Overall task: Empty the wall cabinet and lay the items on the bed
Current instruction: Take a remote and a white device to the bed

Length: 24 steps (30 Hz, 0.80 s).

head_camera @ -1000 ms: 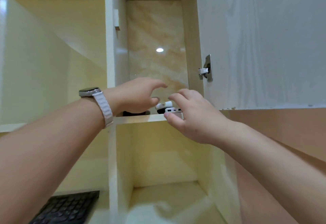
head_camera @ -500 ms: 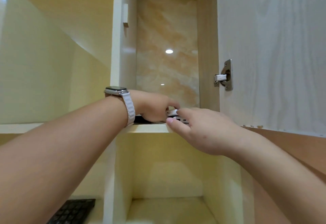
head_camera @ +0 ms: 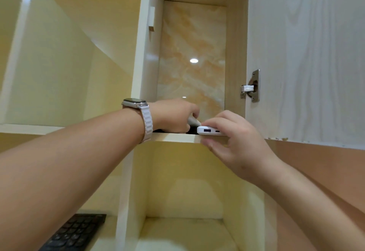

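The wall cabinet's upper compartment stands open, its shelf edge (head_camera: 177,138) level with my hands. My right hand (head_camera: 233,142) grips a flat white power bank (head_camera: 207,131) at the shelf's front lip, fingers on top and thumb beneath. My left hand (head_camera: 173,115), a watch on its wrist, reaches into the compartment with its fingers curled around a small whitish item (head_camera: 192,121). A dark object (head_camera: 190,129) lies on the shelf under that hand, mostly hidden. The bed is out of view.
The open cabinet door (head_camera: 306,57) with its metal hinge (head_camera: 250,88) hangs close on the right. A lower open compartment (head_camera: 185,191) sits under the shelf. A black keyboard (head_camera: 75,233) lies on the lower left shelf. The marbled back panel (head_camera: 193,53) closes the compartment.
Both hands have gone from hovering open at the shelf to closing on items. The right hand has drawn the white power bank out to the shelf's front edge.
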Tool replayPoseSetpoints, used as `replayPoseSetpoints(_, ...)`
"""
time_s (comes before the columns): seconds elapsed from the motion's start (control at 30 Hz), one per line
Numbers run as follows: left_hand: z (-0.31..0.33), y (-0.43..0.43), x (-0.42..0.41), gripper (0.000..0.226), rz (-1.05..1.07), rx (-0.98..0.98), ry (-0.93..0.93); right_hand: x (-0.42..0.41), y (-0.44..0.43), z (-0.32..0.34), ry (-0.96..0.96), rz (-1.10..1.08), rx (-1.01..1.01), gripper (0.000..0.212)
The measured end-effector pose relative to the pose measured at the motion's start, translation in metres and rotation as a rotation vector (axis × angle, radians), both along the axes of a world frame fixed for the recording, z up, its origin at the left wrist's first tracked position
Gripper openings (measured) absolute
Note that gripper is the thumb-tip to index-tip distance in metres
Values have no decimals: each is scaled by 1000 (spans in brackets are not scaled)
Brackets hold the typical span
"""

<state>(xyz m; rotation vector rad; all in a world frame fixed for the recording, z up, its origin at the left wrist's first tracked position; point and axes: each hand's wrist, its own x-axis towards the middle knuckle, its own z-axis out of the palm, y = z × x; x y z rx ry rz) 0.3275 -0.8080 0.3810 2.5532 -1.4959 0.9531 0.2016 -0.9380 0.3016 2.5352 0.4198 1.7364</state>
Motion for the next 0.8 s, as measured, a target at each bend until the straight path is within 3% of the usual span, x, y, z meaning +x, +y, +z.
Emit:
replayPoseSetpoints(0.17, -4, 7, -4, 11, -19, -100, -67, -11, 3, -11, -244, 16, -128, 16)
replayPoseSetpoints(0.37, -7, 17, -18, 19, 53, -155, -121, -17, 0, -33, -461, -66, -225, 9)
replayPoseSetpoints(0.53, -4, 33, -31, 26, 100, -169, -117, -21, 2, -49, -487, -28, -56, 23)
replayPoseSetpoints(0.63, -12, 35, -31, 11, 96, -158, -187, -25, 3, -57, -511, -144, -17, 25)
replayPoseSetpoints(0.8, -28, 42, -28, 14, 15, -366, -249, -35, 2, -72, -558, -182, 72, 25)
